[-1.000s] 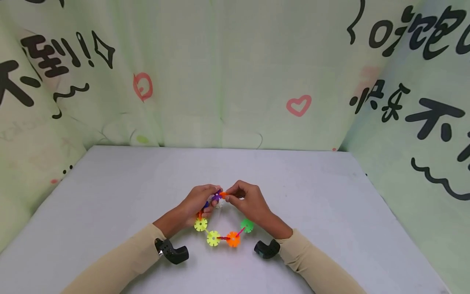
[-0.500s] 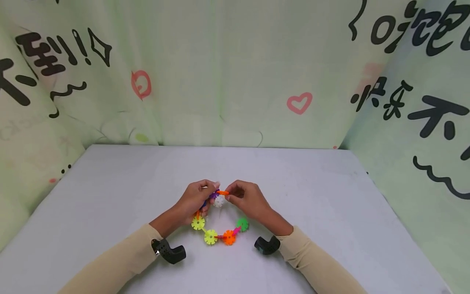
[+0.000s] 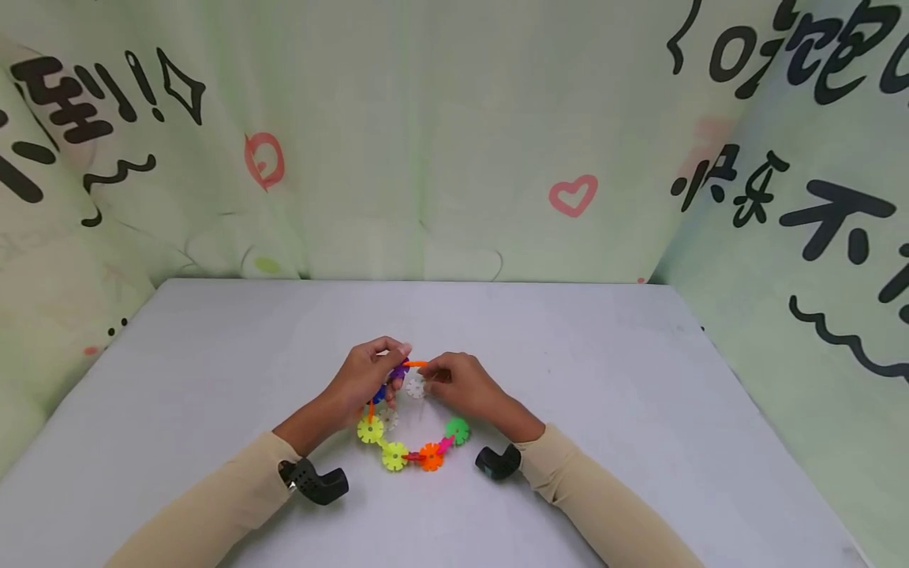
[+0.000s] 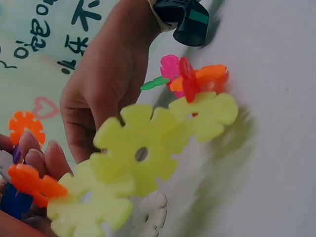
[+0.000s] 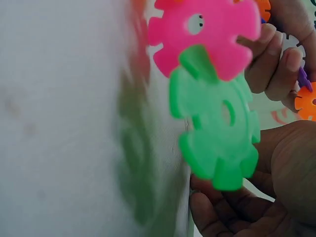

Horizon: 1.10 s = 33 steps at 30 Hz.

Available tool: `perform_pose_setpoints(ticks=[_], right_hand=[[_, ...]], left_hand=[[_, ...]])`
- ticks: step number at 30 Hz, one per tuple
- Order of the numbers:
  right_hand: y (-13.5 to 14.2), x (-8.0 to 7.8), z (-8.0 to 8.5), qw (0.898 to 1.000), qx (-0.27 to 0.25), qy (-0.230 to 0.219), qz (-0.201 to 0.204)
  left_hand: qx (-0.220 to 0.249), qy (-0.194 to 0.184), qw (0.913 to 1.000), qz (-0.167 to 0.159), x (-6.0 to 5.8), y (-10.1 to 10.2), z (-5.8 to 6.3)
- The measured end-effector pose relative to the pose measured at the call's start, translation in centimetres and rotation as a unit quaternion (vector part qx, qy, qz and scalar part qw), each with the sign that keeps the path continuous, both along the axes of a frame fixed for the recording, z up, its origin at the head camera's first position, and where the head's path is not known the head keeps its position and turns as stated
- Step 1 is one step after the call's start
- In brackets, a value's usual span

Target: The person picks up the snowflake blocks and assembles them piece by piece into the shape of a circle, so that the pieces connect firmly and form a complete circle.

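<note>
My left hand [image 3: 358, 385] grips one end of a chain of notched plastic flower discs. Between its fingers show a purple disc [image 3: 400, 369], a blue disc [image 4: 17, 201] and a white disc [image 5: 291, 45]. An orange disc [image 3: 416, 364] sticks out from the purple one. The chain hangs down through yellow discs [image 3: 370, 430], another orange disc [image 3: 431, 457], a pink disc [image 5: 207, 34] and a green disc [image 3: 458, 430]. My right hand [image 3: 465, 386] is beside the orange end disc, fingers loosely bent and apparently holding nothing. Its fingertips are near a whitish disc [image 3: 415, 386].
Another pale disc [image 3: 388, 419] shows inside the chain's loop. A white-covered table [image 3: 568, 331] lies beneath, with a printed curtain [image 3: 426, 158] around its back and sides. Black wrist cameras [image 3: 316, 481] sit at both wrists.
My right fingers have come off the orange end disc they were pinching. Both hands and the chain have shifted slightly left, and the pale disc inside the loop has come into view.
</note>
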State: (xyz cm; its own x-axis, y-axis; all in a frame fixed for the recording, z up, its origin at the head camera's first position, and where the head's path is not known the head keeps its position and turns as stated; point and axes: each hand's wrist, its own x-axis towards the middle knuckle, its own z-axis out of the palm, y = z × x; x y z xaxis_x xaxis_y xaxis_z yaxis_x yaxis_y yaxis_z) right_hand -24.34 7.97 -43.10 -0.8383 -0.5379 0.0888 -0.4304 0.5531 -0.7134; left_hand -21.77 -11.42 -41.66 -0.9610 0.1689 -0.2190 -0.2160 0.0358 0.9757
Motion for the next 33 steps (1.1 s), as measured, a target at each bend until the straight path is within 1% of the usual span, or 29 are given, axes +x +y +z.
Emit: perform_pose_setpoints(ticks=[4, 7, 11, 16, 18, 22, 29, 33], right_hand=[[-0.5, -0.2, 0.1, 1.0, 0.013, -0.004, 0.005], [-0.7, -0.3, 0.3, 1.0, 0.029, -0.006, 0.0], [-1.0, -0.4, 0.4, 0.998, 0.06, -0.01, -0.001], [-1.3, -0.4, 0.6, 0.994, 0.11, 0.006, 0.008], [-1.3, -0.3, 0.7, 0.993, 0.119, 0.009, 0.008], [-1.2, -0.3, 1.0, 0.994, 0.109, 0.01, 0.013], [-0.3, -0.3, 0.8, 0.998, 0.056, 0.017, 0.03], [0.5, -0.3, 1.0, 0.999, 0.044, 0.019, 0.025]], left_hand=[[-0.004, -0.006, 1.0, 0.002, 0.0, -0.5, 0.1], [0.003, 0.002, 1.0, -0.007, 0.0, -0.8, 0.2], [0.001, 0.008, 0.9998, -0.015, -0.1, -1.1, 0.4], [0.001, 0.002, 0.9999, -0.013, -0.1, -1.3, 0.4], [0.002, 0.004, 0.9998, -0.017, 0.0, -1.4, 0.5], [0.008, 0.0, 0.9995, -0.032, 0.1, -1.4, 0.4], [-0.007, -0.008, 0.9993, -0.035, 0.2, -1.2, -0.3], [-0.012, -0.015, 0.999, -0.041, 0.5, -1.0, -0.6]])
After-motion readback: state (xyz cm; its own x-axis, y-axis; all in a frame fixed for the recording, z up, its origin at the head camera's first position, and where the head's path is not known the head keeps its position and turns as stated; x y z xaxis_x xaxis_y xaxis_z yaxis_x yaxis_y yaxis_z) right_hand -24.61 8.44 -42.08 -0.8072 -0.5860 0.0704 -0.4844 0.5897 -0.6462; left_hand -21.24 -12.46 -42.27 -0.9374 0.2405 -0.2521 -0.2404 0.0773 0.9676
